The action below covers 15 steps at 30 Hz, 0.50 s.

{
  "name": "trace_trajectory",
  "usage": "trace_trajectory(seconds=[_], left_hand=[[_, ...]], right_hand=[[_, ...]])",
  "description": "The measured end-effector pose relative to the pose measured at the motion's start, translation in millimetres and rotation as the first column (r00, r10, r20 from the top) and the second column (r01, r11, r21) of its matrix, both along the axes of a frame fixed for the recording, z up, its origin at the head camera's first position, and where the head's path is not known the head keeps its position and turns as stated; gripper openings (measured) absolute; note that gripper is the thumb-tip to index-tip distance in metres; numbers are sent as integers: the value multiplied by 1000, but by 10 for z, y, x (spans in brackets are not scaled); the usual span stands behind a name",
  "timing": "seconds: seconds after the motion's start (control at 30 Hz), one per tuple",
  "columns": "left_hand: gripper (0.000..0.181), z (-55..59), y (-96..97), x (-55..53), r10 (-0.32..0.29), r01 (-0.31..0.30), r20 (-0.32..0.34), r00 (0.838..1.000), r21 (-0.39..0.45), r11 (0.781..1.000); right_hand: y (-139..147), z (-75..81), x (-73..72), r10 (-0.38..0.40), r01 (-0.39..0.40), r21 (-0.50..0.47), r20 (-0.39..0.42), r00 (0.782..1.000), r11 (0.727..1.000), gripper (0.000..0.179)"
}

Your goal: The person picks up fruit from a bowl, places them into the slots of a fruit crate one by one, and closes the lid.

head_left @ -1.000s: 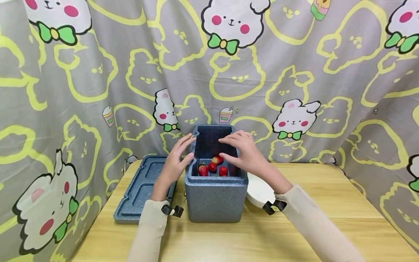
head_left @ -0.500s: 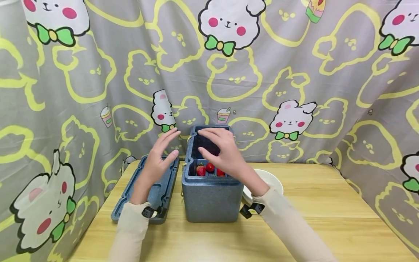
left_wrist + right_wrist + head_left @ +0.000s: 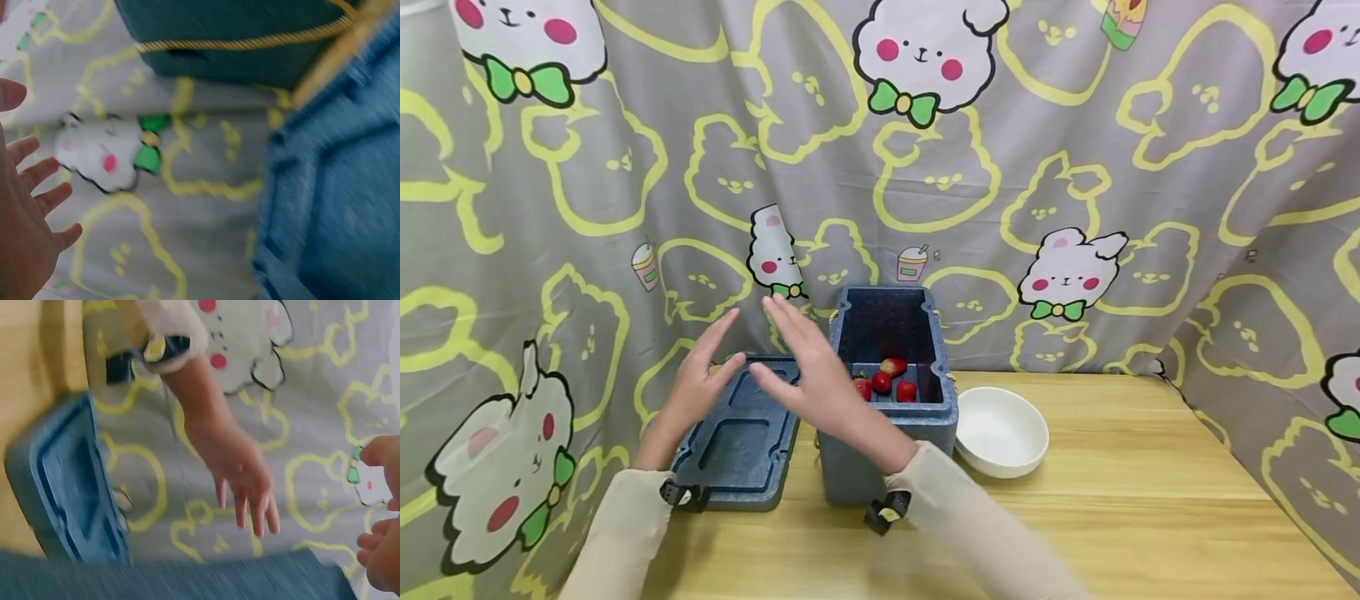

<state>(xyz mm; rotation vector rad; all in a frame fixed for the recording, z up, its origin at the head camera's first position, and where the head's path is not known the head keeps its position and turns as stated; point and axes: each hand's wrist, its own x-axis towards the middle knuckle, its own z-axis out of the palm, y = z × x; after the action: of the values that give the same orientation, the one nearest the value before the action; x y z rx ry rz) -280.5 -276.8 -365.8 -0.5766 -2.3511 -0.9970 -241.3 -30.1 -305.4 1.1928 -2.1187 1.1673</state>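
Observation:
Both hands hang in the air over the left side of the table, fingers extended and holding nothing. My left hand [image 3: 691, 385] is above the left edge of the blue-grey foam lid [image 3: 739, 450]. Closer to the foam box, my right hand [image 3: 820, 379] hovers over the gap between lid and box, its forearm crossing the box's front left corner. The lid lies flat, recessed side up. Inside the uncovered foam box [image 3: 942, 408] are strawberries [image 3: 893, 366] and small round red fruits [image 3: 907, 391]; one strawberry is partly hidden by the right hand.
A white bowl [image 3: 1003, 433] stands against the box's right side. A patterned curtain [image 3: 955, 167] hangs behind and beside the wooden table [image 3: 1112, 500]. On the box's side a twisted yellow cord [image 3: 244, 44] shows in the left wrist view.
Both hands have moved left, from over the box to over the lid and the box's left side. The bowl and the fruit have come into fuller view. The lid and box look unmoved.

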Motion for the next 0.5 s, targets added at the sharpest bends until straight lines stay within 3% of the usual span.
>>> trace_trajectory(seconds=[0.17, 0.3, 0.4, 0.5], left_hand=[[67, -189, -217, -9, 42, -43, 127, 991, 3, 999], [67, -365, -347, 0, 72, -65, 243, 967, -36, 997], [67, -511, -441, 12, 76, -60, 315, 946, -61, 996], [68, -634, -523, 27, 60, -41, 372, 926, -60, 997]], right_hand=[[-292, -196, 88, 42, -41, -16, 95, 995, 999, 79], [-470, -405, 131, 33, -24, -52, 187, 982, 998, 78], [-565, -565, 153, 39, -8, -97, 322, 946, 995, 75], [-642, -732, 163, 60, 13, -148, 482, 874, 989, 73]])
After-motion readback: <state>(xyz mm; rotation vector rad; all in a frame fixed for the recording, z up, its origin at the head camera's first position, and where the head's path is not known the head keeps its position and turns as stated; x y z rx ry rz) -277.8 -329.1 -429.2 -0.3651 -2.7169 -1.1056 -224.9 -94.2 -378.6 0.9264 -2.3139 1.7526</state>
